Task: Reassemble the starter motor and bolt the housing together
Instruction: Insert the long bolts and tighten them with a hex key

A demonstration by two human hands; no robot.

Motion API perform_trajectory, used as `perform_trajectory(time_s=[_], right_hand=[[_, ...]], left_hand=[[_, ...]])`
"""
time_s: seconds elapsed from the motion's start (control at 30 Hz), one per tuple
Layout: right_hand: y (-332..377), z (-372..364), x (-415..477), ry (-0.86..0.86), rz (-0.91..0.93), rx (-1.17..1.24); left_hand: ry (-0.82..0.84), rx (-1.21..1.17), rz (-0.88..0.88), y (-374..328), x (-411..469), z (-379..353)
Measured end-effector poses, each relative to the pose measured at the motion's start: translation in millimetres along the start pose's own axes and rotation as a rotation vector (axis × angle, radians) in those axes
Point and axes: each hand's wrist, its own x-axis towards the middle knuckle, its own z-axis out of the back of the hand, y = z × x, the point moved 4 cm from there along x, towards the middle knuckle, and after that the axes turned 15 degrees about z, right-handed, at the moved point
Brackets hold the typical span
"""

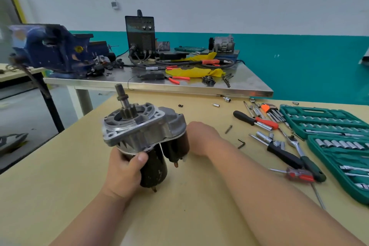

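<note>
Both bare forearms reach up from the bottom edge over a pale wooden table (60, 185). The left hand (123, 173) is curled round the dark cylindrical body of the starter motor (143, 128), with its thumb across the front just under the aluminium nose housing. The motor stands between the hands, nose up and tilted a little left, and its pinion shaft (121, 96) points upward. The right hand (201, 138) lies against the far side of the solenoid (175, 150). Its fingers are hidden behind the motor, so I cannot tell whether it grips or only steadies.

Right of the right hand lie a clear-and-red-handled screwdriver (299, 174), a ratchet (307, 162), a loose hex key (241, 143) and a black-and-red screwdriver (255, 121). Past those sits a green socket set case (329, 126), cut off by the right edge.

Beyond both hands stands a steel bench (199, 88) with a yellow cloth (195, 71) and orange-handled pliers (177, 79). There is also a black machine with knobs (139, 34), whose panel markings are too small to read. Far left of the left hand, a blue vise (50, 48) is badly blurred.
</note>
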Motion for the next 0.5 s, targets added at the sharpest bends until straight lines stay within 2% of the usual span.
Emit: perform_trajectory(time_s=[0.1, 0.27, 0.33, 0.4, 0.47, 0.5], right_hand=[[11, -6, 7, 0.030, 0.029, -0.028], [15, 4, -1, -0.027, 0.040, 0.145], [13, 31, -7, -0.214, 0.012, 0.228], [14, 72, -23, -0.548, -0.020, 0.516], [27, 113, -44, -0.803, 0.098, 0.793], [38, 127, -56, -0.863, 0.208, 0.873]], left_hand=[[0.032, 0.030, -0.052, -5, -2, -2], [0.091, 0.071, -0.048, -7, -2, -6], [0.106, 0.067, -0.043, -9, -1, -8], [0.122, 0.074, -0.052, -12, -2, -10], [0.135, 0.075, -0.049, -14, -4, -12], [0.138, 0.077, -0.049, -15, -5, -12]])
